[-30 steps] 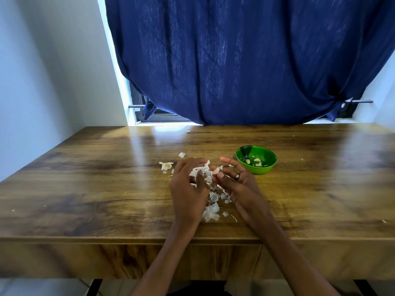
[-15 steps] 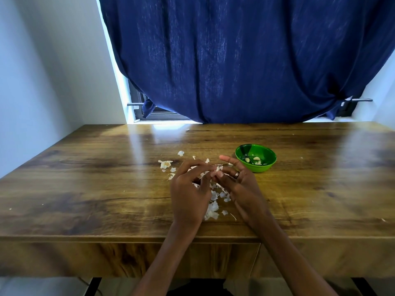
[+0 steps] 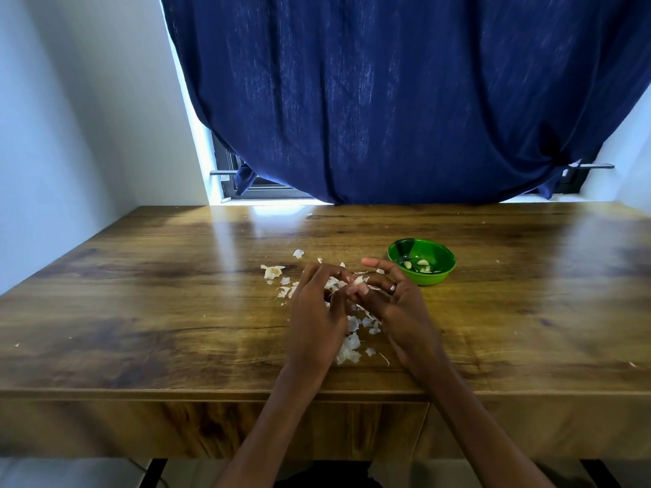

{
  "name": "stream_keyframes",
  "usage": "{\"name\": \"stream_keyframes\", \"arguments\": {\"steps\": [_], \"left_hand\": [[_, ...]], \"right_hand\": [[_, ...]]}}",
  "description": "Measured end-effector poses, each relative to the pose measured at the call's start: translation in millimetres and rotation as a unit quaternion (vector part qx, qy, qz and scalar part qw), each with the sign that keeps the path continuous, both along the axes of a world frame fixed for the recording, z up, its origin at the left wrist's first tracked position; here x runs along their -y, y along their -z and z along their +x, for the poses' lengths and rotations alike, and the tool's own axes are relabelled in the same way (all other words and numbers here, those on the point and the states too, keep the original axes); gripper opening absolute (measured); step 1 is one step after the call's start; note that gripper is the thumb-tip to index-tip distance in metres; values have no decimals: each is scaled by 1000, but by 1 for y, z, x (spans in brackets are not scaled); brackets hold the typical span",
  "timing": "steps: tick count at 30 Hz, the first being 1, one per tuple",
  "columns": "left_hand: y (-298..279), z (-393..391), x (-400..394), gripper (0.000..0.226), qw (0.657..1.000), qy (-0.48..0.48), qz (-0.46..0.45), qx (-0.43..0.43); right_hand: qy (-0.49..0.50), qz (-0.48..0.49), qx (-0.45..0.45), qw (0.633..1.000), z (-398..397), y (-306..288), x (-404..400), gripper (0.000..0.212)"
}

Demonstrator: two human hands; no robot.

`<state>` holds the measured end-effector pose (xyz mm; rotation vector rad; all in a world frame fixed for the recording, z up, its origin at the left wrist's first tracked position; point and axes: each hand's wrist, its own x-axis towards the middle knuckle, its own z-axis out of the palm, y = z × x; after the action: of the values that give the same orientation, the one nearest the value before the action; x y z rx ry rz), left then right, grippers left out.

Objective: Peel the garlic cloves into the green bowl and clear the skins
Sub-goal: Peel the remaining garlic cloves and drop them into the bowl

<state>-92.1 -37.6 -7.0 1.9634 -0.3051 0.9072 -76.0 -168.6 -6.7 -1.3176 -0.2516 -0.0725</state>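
The left hand [image 3: 318, 322] and the right hand [image 3: 394, 304] are meeting just above the table, fingertips together. Between them they are pinching a small pale garlic clove [image 3: 358, 280] with papery skin on it. The left fingers are curling around it, likely to hold it steady, and the right thumb and fingers are picking at the skin. The right pointer finger is sticking out straight. A dark ring [image 3: 392, 288] is sitting on 1 right finger.

Under and around the hands, thin white garlic skins [image 3: 348, 348] are lying in a loose pile, probably because they drop right where the peeling is happening. A few more bits are lying to the left, well apart from the pile.

The small round green bowl [image 3: 438, 274] is standing just past the right hand, near enough for an easy drop. About 3 peeled cloves are resting inside it.

Everything is sitting on the shiny brown wooden table [image 3: 158, 311]. A big dark blue curtain [image 3: 405, 100] is hanging behind it.
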Motion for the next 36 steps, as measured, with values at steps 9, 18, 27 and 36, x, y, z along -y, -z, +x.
{"name": "stream_keyframes", "arguments": {"steps": [9,18,27,36], "left_hand": [[-4,-3,-3,12,972,97,-157,-143],[-7,-6,-7,3,950,123,-215,-189],[-2,-2,-9,10,941,130,-219,-224],[0,0,-5,14,951,123,-174,-225]], "right_hand": [[15,-42,41,998,1,4,0,34],[24,-41,31,998,-3,-5,-3,54],[60,-107,88,989,-5,-5,-3,57],[89,-145,108,979,-4,-1,-4,61]]}}
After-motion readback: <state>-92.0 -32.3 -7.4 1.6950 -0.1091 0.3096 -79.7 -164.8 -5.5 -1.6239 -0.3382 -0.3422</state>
